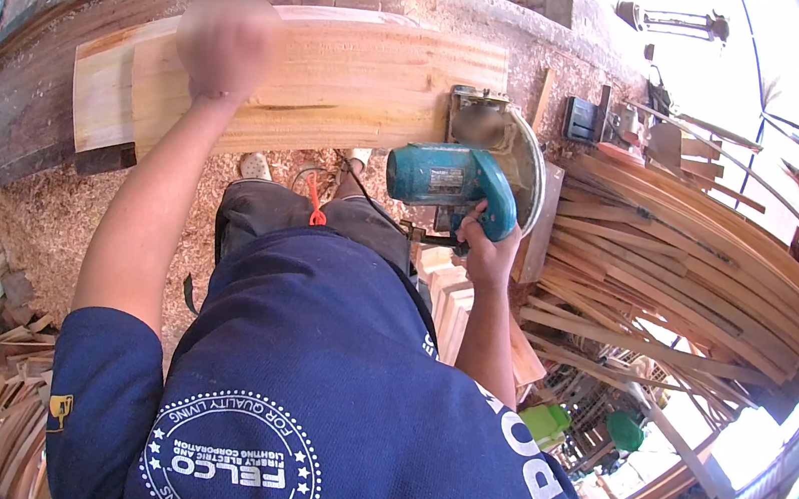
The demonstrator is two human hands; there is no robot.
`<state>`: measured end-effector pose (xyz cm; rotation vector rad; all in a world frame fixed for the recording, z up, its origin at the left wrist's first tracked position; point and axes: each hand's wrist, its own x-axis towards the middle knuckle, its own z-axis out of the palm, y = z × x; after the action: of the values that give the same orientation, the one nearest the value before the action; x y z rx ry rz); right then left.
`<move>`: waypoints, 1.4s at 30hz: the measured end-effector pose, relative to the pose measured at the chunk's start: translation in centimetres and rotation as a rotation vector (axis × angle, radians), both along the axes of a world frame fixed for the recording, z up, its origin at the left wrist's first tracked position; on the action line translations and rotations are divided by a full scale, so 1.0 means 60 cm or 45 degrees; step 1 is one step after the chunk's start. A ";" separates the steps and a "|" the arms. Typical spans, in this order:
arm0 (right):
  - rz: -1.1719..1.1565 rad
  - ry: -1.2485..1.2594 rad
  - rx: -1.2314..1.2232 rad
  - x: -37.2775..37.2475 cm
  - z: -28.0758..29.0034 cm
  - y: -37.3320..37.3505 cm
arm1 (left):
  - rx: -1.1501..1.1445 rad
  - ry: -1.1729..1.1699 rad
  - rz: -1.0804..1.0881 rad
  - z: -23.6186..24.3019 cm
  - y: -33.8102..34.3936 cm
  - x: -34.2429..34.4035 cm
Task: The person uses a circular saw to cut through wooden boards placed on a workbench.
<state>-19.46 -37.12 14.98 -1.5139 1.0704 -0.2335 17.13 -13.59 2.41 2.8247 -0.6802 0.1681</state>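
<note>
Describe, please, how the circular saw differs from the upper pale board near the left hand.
Colour: the circular saw has a teal body, while the upper pale board is yellowish wood with darker streaks.
Shape: the saw is compact with a curved handle; the board is flat and much longer.
Contact: the right hand grips the saw; the left hand, blurred, is over the board.

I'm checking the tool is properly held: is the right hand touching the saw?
Touching. The head view shows the right hand closed around the curved handle of the saw.
</note>
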 end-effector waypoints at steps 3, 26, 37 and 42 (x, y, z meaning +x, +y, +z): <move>-0.018 -0.017 0.018 0.001 -0.004 -0.002 | -0.003 0.003 0.001 -0.001 -0.001 0.000; -0.029 -0.024 0.026 0.047 -0.001 -0.022 | -0.020 -0.010 -0.013 -0.007 0.004 -0.003; -0.049 -0.015 0.041 0.066 -0.011 -0.038 | -0.054 -0.015 -0.043 -0.003 0.003 -0.002; -0.017 -0.011 -0.003 0.075 -0.007 -0.042 | -0.050 0.007 -0.033 -0.004 0.004 -0.003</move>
<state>-14.94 -39.65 14.54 -1.5065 1.0740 -0.2506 16.94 -13.37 2.17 2.7769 -0.7040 0.1678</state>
